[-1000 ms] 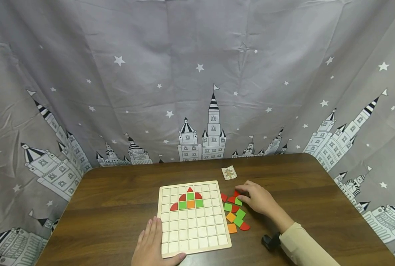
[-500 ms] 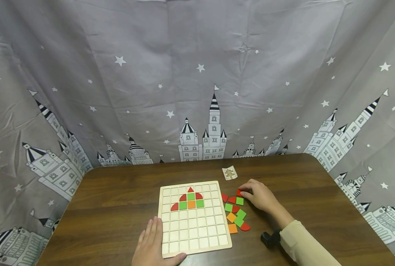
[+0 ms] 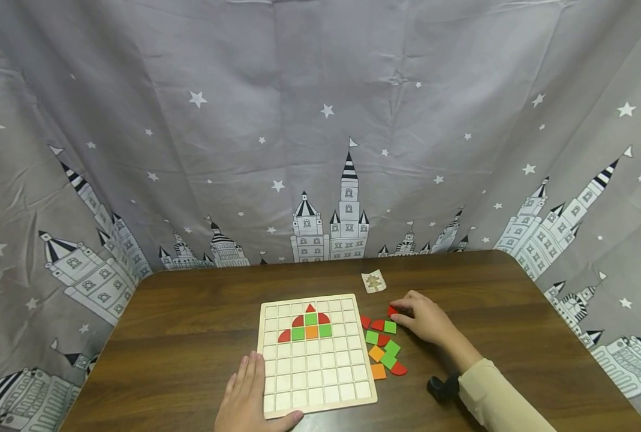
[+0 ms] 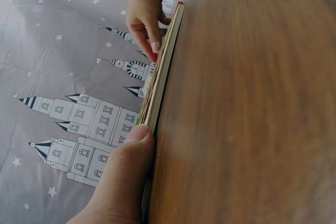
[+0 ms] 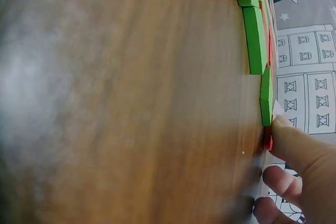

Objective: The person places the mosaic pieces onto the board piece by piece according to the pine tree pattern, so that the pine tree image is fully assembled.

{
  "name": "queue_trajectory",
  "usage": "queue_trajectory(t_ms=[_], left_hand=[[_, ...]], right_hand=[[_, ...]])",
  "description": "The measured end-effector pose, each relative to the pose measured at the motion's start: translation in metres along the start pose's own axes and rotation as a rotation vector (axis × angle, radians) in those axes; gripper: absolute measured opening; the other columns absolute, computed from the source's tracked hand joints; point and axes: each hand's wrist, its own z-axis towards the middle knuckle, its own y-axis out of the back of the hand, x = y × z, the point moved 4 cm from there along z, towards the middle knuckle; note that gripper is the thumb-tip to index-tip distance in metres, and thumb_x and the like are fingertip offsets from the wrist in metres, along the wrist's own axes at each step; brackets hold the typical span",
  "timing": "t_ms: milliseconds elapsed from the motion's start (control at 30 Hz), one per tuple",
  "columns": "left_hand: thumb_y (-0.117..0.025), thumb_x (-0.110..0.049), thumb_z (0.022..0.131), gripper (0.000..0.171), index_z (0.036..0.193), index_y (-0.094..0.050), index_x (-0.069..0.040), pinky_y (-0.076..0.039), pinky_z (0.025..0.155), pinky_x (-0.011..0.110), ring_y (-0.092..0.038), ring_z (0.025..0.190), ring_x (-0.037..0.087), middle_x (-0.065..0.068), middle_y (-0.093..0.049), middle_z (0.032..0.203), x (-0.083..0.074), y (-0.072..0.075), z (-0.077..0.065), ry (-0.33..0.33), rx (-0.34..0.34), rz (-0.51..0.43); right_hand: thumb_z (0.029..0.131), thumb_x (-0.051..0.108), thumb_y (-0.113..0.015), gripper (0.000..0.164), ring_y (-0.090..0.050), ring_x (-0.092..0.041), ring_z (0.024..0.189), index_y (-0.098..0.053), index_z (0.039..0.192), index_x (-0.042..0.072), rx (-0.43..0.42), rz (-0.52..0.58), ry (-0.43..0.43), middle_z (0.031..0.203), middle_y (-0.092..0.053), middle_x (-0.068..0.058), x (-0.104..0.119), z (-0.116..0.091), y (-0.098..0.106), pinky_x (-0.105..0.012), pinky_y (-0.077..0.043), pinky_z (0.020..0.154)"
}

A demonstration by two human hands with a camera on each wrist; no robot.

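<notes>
A pale wooden grid board (image 3: 320,379) lies on the table with red, green and orange tiles set in its upper cells. My left hand (image 3: 243,393) rests at its near left corner, fingers straight along the left edge and thumb on the front edge. Just beyond the loose tiles, my right hand (image 3: 423,318) pinches a red tile (image 3: 392,311) between thumb and fingers. A green tile (image 3: 390,327) lies close to that hand. In the left wrist view, the left thumb (image 4: 134,148) presses on the board's edge (image 4: 167,72).
Several loose tiles lie right of the board, among them an orange square (image 3: 378,372) and a red quarter-round (image 3: 399,368). A small patterned card (image 3: 373,281) lies behind. A black object (image 3: 442,389) sits by the right wrist. A grey castle-print curtain (image 3: 320,120) hangs behind the table.
My right hand has shifted slightly right, drawing the red tile away from the green tile and the rest of the pile. The left hand stays in place on the board.
</notes>
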Motion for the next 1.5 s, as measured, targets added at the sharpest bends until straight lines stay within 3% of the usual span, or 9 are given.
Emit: queue_trajectory(t_ms=[333, 533, 1033, 1233, 1500], left_hand=[[-0.049, -0.1, 0.055, 0.145, 0.153, -0.028, 0.006, -0.031, 0.116, 0.058, -0.027, 0.149, 0.043, 0.023, -0.028, 0.161, 0.0004, -0.0009, 0.0004, -0.009, -0.016, 0.003], [-0.048, -0.101, 0.055, 0.146, 0.152, -0.029, 0.006, -0.032, 0.115, 0.058, -0.029, 0.148, 0.043, 0.024, -0.029, 0.16, 0.0006, -0.001, 0.0001, -0.013, -0.028, 0.003], [-0.05, -0.1, 0.055, 0.145, 0.153, -0.028, 0.005, -0.029, 0.117, 0.059, -0.026, 0.149, 0.043, 0.023, -0.027, 0.161, -0.0012, -0.0001, -0.0005, 0.01, -0.005, -0.019], [-0.049, -0.1, 0.055, 0.145, 0.154, -0.027, 0.004, -0.027, 0.118, 0.06, -0.024, 0.15, 0.043, 0.022, -0.026, 0.162, -0.0029, 0.0011, -0.0012, 0.033, 0.022, -0.035], [-0.05, -0.1, 0.055, 0.145, 0.154, -0.027, 0.004, -0.027, 0.118, 0.059, -0.024, 0.15, 0.043, 0.022, -0.026, 0.162, -0.0022, 0.0013, -0.001, 0.029, 0.021, -0.032]], right_hand=[[0.092, 0.026, -0.072, 0.032, -0.051, -0.008, 0.081, -0.072, 0.123, 0.018, -0.01, -0.011, 0.047, 0.096, -0.057, 0.008, -0.0009, -0.0029, -0.0023, -0.026, -0.043, 0.07], [0.09, 0.03, -0.073, 0.032, -0.052, -0.006, 0.082, -0.073, 0.12, 0.017, -0.035, -0.016, 0.061, 0.096, -0.058, 0.009, -0.0025, -0.0041, -0.0055, -0.024, -0.045, 0.07], [0.089, 0.023, -0.075, 0.024, -0.056, -0.007, 0.085, -0.074, 0.11, 0.01, -0.089, -0.059, 0.109, 0.096, -0.061, 0.007, 0.005, -0.0049, -0.007, -0.033, -0.053, 0.077], [0.088, 0.03, -0.076, 0.035, -0.055, -0.008, 0.087, -0.073, 0.117, 0.011, -0.066, -0.046, 0.111, 0.099, -0.06, 0.007, 0.0056, -0.0035, -0.007, -0.031, -0.052, 0.077], [0.088, 0.034, -0.075, 0.033, -0.06, -0.01, 0.092, -0.074, 0.114, 0.013, -0.048, -0.04, 0.086, 0.101, -0.062, 0.007, 0.0059, -0.0022, -0.0077, -0.035, -0.054, 0.081]])
